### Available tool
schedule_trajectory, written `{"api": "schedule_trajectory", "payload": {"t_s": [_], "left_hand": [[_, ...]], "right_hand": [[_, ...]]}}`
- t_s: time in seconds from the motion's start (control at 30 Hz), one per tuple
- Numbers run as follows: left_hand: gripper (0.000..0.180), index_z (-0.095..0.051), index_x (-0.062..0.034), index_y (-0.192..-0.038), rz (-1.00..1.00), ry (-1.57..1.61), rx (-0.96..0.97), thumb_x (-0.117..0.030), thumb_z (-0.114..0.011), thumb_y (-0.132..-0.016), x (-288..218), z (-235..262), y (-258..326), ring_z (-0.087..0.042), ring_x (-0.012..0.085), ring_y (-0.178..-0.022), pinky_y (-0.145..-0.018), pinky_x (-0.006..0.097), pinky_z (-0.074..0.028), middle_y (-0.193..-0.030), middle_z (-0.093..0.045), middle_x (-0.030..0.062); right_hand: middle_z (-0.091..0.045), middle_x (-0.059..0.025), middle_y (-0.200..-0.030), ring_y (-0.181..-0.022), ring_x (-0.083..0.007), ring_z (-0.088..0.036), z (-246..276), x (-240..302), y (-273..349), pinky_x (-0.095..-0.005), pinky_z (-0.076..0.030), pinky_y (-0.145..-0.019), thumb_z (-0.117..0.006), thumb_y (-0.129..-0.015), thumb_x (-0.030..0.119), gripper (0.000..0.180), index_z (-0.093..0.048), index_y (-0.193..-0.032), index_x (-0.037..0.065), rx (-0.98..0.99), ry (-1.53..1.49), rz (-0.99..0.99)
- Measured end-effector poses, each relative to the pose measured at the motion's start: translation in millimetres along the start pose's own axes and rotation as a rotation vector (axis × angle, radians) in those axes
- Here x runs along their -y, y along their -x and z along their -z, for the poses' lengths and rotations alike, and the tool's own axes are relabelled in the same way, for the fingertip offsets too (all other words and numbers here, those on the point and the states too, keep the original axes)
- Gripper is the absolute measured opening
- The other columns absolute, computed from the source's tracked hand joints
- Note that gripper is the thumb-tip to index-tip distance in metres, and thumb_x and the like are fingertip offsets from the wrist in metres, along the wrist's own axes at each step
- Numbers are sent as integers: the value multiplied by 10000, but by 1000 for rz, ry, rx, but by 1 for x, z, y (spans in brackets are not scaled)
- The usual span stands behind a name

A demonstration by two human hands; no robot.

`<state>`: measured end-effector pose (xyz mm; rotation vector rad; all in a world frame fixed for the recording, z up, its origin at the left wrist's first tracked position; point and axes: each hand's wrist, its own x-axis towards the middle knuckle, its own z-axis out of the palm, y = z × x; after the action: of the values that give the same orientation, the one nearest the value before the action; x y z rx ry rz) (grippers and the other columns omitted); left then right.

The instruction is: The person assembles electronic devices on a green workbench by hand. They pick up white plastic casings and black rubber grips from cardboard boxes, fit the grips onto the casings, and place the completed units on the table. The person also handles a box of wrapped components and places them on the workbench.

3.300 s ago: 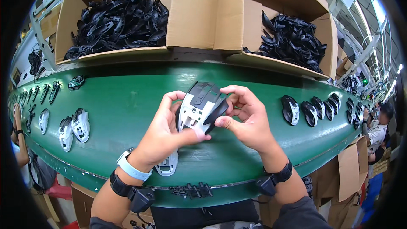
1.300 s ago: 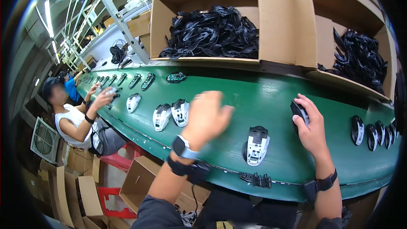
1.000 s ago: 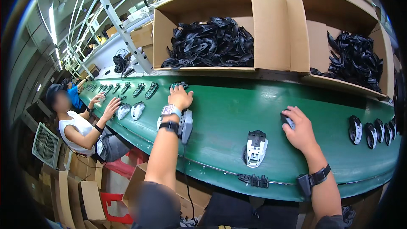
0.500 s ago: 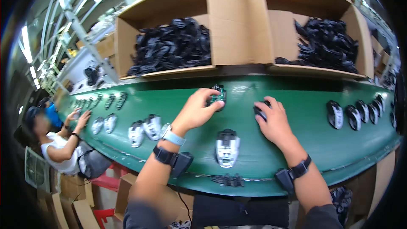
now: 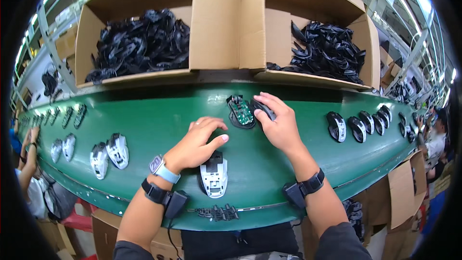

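A green circuit board (image 5: 243, 110) sits in a black mouse base on the green work surface (image 5: 159, 125), in front of the cardboard boxes. Just right of it, my right hand (image 5: 279, 123) grips a curved black mouse shell (image 5: 264, 110) between thumb and fingers; part of the shell is hidden by the hand. My left hand (image 5: 199, 139) hovers left of the board, fingers apart, holding nothing. Below its thumb lies a grey-white mouse shell (image 5: 214, 178) with a dark top end. Small black plastic parts (image 5: 216, 213) rest along the near edge.
Two cardboard boxes (image 5: 228, 19) full of black curved pieces (image 5: 144, 43) stand along the back. White-and-black mouse shells (image 5: 337, 127) line the right, others (image 5: 108, 156) the left, with board assemblies (image 5: 79, 115) farther left. Co-workers (image 5: 435, 135) sit at both sides.
The view has swung right. My left hand has let go of the board assembly, which now lies farther right, close to my right hand. The right hand still holds the black shell.
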<state>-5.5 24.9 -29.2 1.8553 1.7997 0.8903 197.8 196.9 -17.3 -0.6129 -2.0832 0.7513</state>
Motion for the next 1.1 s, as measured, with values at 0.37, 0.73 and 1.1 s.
{"api": "schedule_trajectory", "payload": {"t_s": [0.37, 0.73, 1.1], "left_hand": [[352, -717, 19, -1033, -201, 373, -386, -250, -499, -1097, 10, -8, -6, -670, 324, -1021, -950, 398, -519, -1079, -727, 185], [318, -673, 31, -865, -254, 226, -632, -163, -530, -1071, 18, -4, -2, -643, 325, -797, -770, 419, -518, -810, -688, 159], [337, -672, 29, -847, -227, 232, -610, -177, -532, -1074, 15, -2, 2, -639, 295, -768, -729, 406, -511, -775, -675, 142]], "right_hand": [[-691, -251, -1352, -1246, -387, -680, -12, -3, -45, -420, -518, -1094, -740, -894, 157, 360, -770, -1238, 52, 182, 193, 116], [-624, -174, -1472, -1325, -383, -596, -69, -44, -28, -451, -474, -1136, -684, -956, 238, 448, -679, -1381, 96, 261, 515, 133], [-675, -256, -1381, -1300, -398, -648, 74, -62, -10, -432, -492, -1133, -722, -928, 204, 408, -736, -1302, 40, 218, 478, -26]]}}
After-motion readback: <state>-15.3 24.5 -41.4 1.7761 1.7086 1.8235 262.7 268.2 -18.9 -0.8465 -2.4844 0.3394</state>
